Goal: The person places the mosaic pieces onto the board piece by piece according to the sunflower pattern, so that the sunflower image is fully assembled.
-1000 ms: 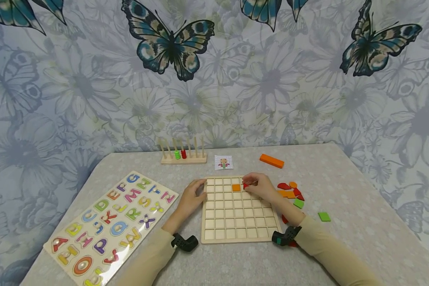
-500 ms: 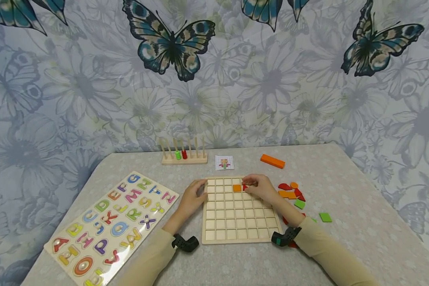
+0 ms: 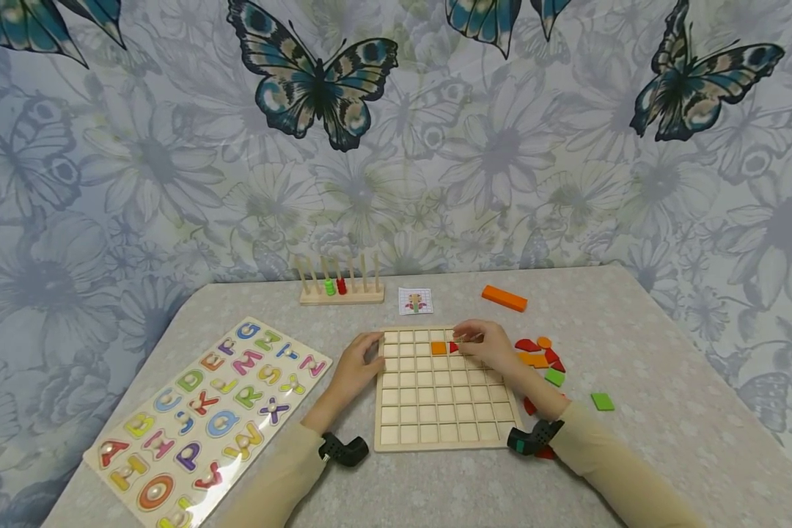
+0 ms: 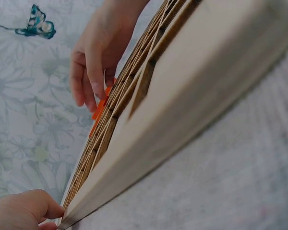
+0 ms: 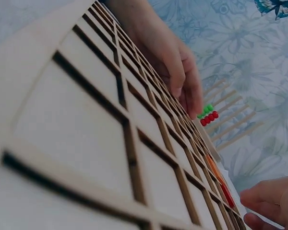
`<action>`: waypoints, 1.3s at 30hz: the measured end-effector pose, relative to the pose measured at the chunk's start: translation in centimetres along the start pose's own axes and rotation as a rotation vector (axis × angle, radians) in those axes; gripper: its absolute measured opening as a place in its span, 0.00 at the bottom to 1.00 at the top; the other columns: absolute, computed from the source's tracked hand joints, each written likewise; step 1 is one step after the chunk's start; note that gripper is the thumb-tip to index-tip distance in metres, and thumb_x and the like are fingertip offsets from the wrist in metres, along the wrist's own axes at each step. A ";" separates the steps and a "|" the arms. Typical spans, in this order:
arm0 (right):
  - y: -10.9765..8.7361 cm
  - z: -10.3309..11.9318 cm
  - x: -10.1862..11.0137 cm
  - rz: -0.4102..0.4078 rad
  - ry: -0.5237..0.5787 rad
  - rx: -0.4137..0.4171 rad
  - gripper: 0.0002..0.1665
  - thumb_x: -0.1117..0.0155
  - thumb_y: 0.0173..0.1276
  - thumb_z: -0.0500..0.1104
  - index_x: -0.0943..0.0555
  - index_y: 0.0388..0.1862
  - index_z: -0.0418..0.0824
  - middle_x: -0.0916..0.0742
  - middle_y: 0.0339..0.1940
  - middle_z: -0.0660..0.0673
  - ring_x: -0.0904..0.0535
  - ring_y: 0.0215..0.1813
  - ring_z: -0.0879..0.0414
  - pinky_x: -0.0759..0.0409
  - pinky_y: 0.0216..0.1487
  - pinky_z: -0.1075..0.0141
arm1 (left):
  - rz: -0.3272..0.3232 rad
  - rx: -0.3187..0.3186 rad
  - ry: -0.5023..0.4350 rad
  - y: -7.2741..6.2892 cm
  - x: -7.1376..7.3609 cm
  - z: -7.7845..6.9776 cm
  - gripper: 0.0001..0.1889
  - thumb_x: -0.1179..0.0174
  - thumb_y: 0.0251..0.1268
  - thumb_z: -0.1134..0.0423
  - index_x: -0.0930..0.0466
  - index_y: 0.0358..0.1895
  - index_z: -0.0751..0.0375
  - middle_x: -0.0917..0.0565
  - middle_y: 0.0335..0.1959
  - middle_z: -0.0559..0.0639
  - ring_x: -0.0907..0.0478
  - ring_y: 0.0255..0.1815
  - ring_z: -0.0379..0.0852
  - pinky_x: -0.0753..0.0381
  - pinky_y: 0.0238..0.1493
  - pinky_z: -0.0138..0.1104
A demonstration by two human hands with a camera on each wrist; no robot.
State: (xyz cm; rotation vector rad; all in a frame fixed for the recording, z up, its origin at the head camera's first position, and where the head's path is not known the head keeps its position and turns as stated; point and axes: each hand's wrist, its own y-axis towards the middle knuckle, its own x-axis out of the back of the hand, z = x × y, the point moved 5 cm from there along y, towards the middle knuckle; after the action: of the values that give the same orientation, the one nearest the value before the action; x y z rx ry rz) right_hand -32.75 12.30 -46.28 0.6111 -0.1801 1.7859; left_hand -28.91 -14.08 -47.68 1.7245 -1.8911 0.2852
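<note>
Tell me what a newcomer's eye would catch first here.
Probably the large teal butterflies on the wall behind the table. Next, the bright alphabet board lying slantwise at the head view's left. Then the wooden grid board at centre, where an orange square sits beside a red piece near the right hand.

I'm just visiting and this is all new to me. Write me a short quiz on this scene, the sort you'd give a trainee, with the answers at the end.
1. True or false: the picture card lies past the far edge of the grid board.

2. What colour is the square piece on the grid board, just left of the red piece in the head view?
A) green
B) orange
C) purple

3. Which is nearer the red piece: the left hand or the right hand?

Key: 1. True. 2. B, orange. 3. The right hand.
</note>
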 end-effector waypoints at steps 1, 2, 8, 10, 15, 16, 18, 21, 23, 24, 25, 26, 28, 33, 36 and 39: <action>-0.1 0.0 0.4 -0.013 0.001 0.005 0.15 0.33 0.60 0.36 0.17 0.47 0.34 0.12 0.42 0.36 0.20 0.39 0.56 0.22 0.40 0.72 | 0.002 0.005 -0.004 0.0 0.0 0.0 0.25 0.41 0.62 0.67 0.30 0.64 0.65 0.25 0.62 0.58 0.30 0.67 0.55 0.33 0.69 0.48; -0.2 -0.1 0.7 -0.023 0.004 0.007 0.15 0.33 0.60 0.36 0.17 0.47 0.34 0.13 0.43 0.36 0.20 0.39 0.57 0.22 0.40 0.72 | 0.003 0.006 -0.010 0.0 0.0 -0.1 0.25 0.41 0.62 0.67 0.30 0.64 0.65 0.25 0.62 0.58 0.31 0.67 0.55 0.34 0.69 0.48; -1.3 -1.2 3.3 -0.044 -0.002 -0.009 0.17 0.34 0.62 0.36 0.19 0.50 0.33 0.14 0.44 0.34 0.21 0.39 0.61 0.21 0.40 0.73 | -0.003 0.008 -0.006 0.0 -0.1 0.1 0.26 0.41 0.61 0.68 0.30 0.64 0.65 0.25 0.61 0.58 0.31 0.67 0.55 0.34 0.69 0.48; -1.8 -1.6 4.2 -0.048 -0.013 -0.028 0.17 0.35 0.63 0.37 0.19 0.50 0.33 0.14 0.45 0.34 0.22 0.40 0.61 0.22 0.41 0.73 | -0.006 0.002 0.003 0.0 -0.1 0.2 0.25 0.41 0.61 0.68 0.29 0.64 0.65 0.25 0.61 0.58 0.30 0.67 0.55 0.34 0.69 0.48; -3.4 -2.6 6.9 -0.097 -0.089 -0.048 0.18 0.35 0.63 0.37 0.20 0.51 0.32 0.14 0.46 0.34 0.21 0.42 0.57 0.22 0.43 0.74 | -0.007 -0.007 -0.005 0.1 0.1 0.2 0.25 0.41 0.62 0.67 0.29 0.64 0.65 0.25 0.61 0.58 0.30 0.67 0.55 0.33 0.69 0.48; -3.7 -2.8 7.5 -0.109 -0.112 -0.050 0.18 0.35 0.63 0.37 0.20 0.52 0.31 0.14 0.46 0.34 0.21 0.42 0.57 0.23 0.43 0.75 | -0.006 -0.008 -0.007 0.1 0.1 0.2 0.25 0.41 0.62 0.67 0.30 0.64 0.65 0.25 0.61 0.58 0.30 0.67 0.56 0.33 0.69 0.48; -4.5 -3.1 8.7 -0.128 -0.155 -0.065 0.19 0.35 0.63 0.36 0.21 0.52 0.31 0.14 0.46 0.33 0.20 0.41 0.56 0.23 0.43 0.76 | -0.002 -0.002 -0.007 0.0 0.1 0.2 0.26 0.41 0.62 0.67 0.30 0.64 0.66 0.26 0.62 0.58 0.31 0.67 0.56 0.34 0.69 0.49; -5.7 -3.8 10.2 -0.137 -0.191 -0.108 0.19 0.36 0.63 0.35 0.21 0.53 0.32 0.15 0.48 0.34 0.21 0.42 0.57 0.24 0.42 0.78 | 0.006 0.016 0.003 -0.1 0.2 0.2 0.26 0.42 0.62 0.66 0.30 0.65 0.64 0.26 0.63 0.58 0.32 0.69 0.56 0.35 0.69 0.49; -6.6 -4.3 11.0 -0.134 -0.200 -0.133 0.19 0.37 0.63 0.34 0.22 0.54 0.32 0.15 0.49 0.34 0.22 0.44 0.55 0.24 0.42 0.78 | 0.011 0.027 0.006 -0.1 0.1 0.2 0.26 0.42 0.63 0.66 0.31 0.65 0.64 0.27 0.63 0.57 0.33 0.69 0.55 0.35 0.70 0.49; -7.0 -4.5 11.3 -0.130 -0.201 -0.144 0.19 0.38 0.63 0.34 0.22 0.55 0.33 0.16 0.50 0.34 0.22 0.45 0.54 0.23 0.42 0.78 | 0.012 0.030 0.007 -0.1 0.1 0.2 0.26 0.42 0.63 0.66 0.31 0.65 0.63 0.27 0.64 0.57 0.33 0.69 0.55 0.35 0.70 0.49; -7.4 -4.6 11.6 -0.123 -0.202 -0.156 0.20 0.38 0.63 0.33 0.22 0.55 0.33 0.16 0.50 0.34 0.22 0.45 0.55 0.23 0.41 0.78 | 0.013 0.033 0.006 -0.1 0.1 0.3 0.26 0.42 0.63 0.66 0.31 0.65 0.63 0.27 0.64 0.57 0.33 0.69 0.55 0.36 0.70 0.49; -7.8 -4.8 11.8 -0.116 -0.206 -0.163 0.20 0.38 0.63 0.33 0.22 0.55 0.33 0.16 0.51 0.34 0.22 0.46 0.53 0.23 0.42 0.78 | 0.012 0.032 0.005 -0.1 0.1 0.3 0.26 0.42 0.63 0.66 0.31 0.65 0.63 0.27 0.64 0.57 0.33 0.69 0.55 0.36 0.70 0.49; -8.3 -4.9 12.1 -0.105 -0.208 -0.167 0.20 0.38 0.63 0.33 0.23 0.55 0.32 0.16 0.51 0.33 0.21 0.46 0.50 0.24 0.42 0.78 | 0.012 0.029 0.004 -0.1 0.1 0.3 0.26 0.43 0.63 0.66 0.31 0.65 0.63 0.27 0.63 0.56 0.33 0.69 0.55 0.35 0.70 0.49; -8.9 -5.4 12.3 -0.086 -0.229 -0.161 0.20 0.37 0.63 0.36 0.22 0.54 0.32 0.15 0.49 0.34 0.19 0.45 0.56 0.25 0.43 0.78 | 0.014 0.023 0.000 0.0 0.1 0.2 0.26 0.42 0.63 0.66 0.31 0.66 0.63 0.27 0.64 0.57 0.33 0.69 0.55 0.35 0.70 0.49; -9.1 -5.7 12.3 -0.077 -0.234 -0.145 0.19 0.36 0.63 0.36 0.21 0.53 0.33 0.14 0.48 0.35 0.21 0.43 0.65 0.25 0.44 0.77 | 0.013 0.014 -0.001 0.0 0.0 0.2 0.25 0.42 0.63 0.66 0.31 0.65 0.63 0.27 0.63 0.57 0.33 0.69 0.55 0.35 0.70 0.49; -9.3 -6.0 12.4 -0.076 -0.233 -0.123 0.19 0.35 0.62 0.36 0.21 0.53 0.33 0.14 0.46 0.35 0.23 0.42 0.69 0.25 0.43 0.77 | 0.017 0.009 -0.006 0.1 -0.2 0.3 0.25 0.42 0.63 0.66 0.31 0.65 0.63 0.27 0.63 0.57 0.32 0.69 0.55 0.34 0.70 0.48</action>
State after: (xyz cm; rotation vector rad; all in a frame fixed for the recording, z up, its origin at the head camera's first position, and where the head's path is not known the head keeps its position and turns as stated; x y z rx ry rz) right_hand -28.19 28.29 -47.02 0.7276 -0.4175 1.6149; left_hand -29.05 -14.07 -48.00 1.7176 -1.9121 0.2963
